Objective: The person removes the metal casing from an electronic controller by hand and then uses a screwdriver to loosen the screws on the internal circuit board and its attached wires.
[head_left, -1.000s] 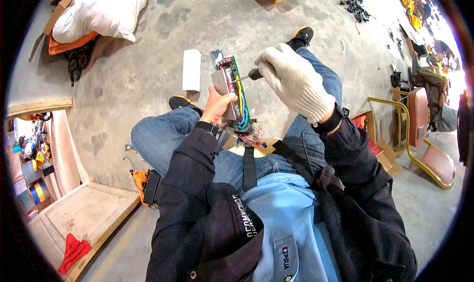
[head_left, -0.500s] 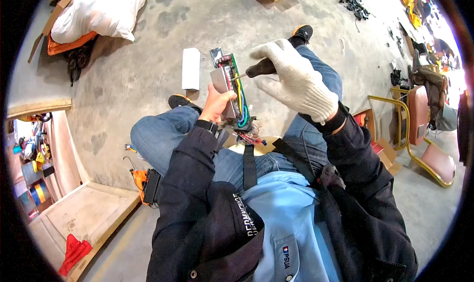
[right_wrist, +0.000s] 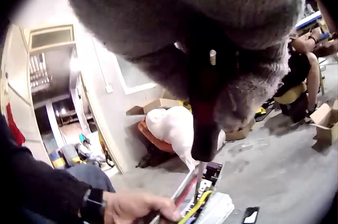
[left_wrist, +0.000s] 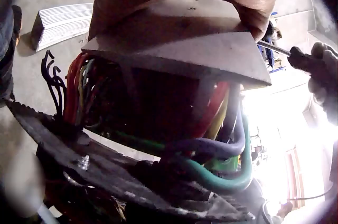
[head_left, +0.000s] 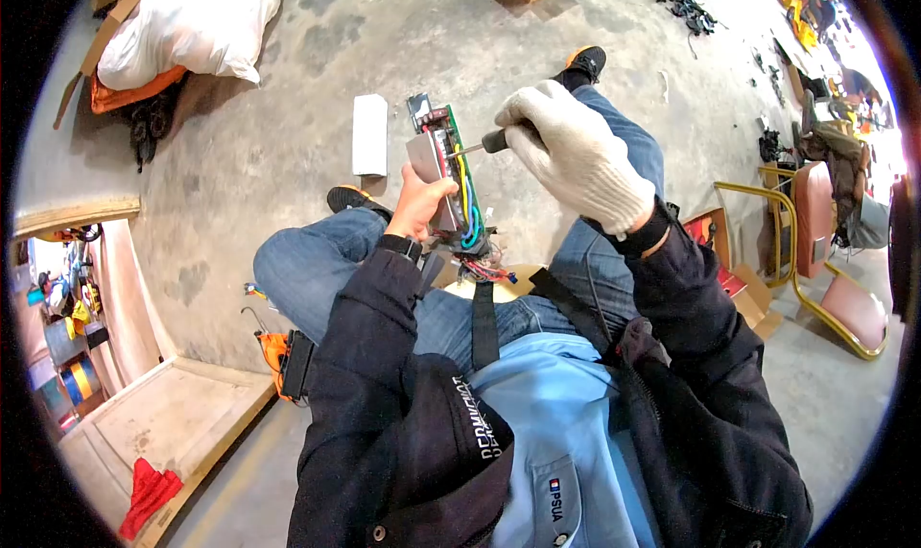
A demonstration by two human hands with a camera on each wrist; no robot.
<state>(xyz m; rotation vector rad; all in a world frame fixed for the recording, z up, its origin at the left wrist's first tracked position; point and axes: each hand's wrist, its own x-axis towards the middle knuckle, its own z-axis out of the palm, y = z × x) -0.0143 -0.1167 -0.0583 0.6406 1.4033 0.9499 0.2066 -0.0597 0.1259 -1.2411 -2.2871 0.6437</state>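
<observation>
My bare left hand grips a long electronic unit, its thumb over a flat grey metal cover. A green circuit board edge runs along the unit's right side. Thick yellow and blue-green wires loop at its near end, above a bundle of thin coloured wires. In a white knit glove, my right hand curls around the dark handle of a screwdriver. Its thin metal shaft points left, the tip in among the parts beside the cover. The tip's exact contact spot is hidden.
Beyond the left hand, a white oblong block lies on the concrete floor. A gold-framed chair and an open carton are at right. A white sack sits far left, above a low wooden panel with a red cloth.
Half a second ago the right glove's fingers were spread around the screwdriver handle; now they are curled around it again. The left hand and the unit have stayed nearly still.
</observation>
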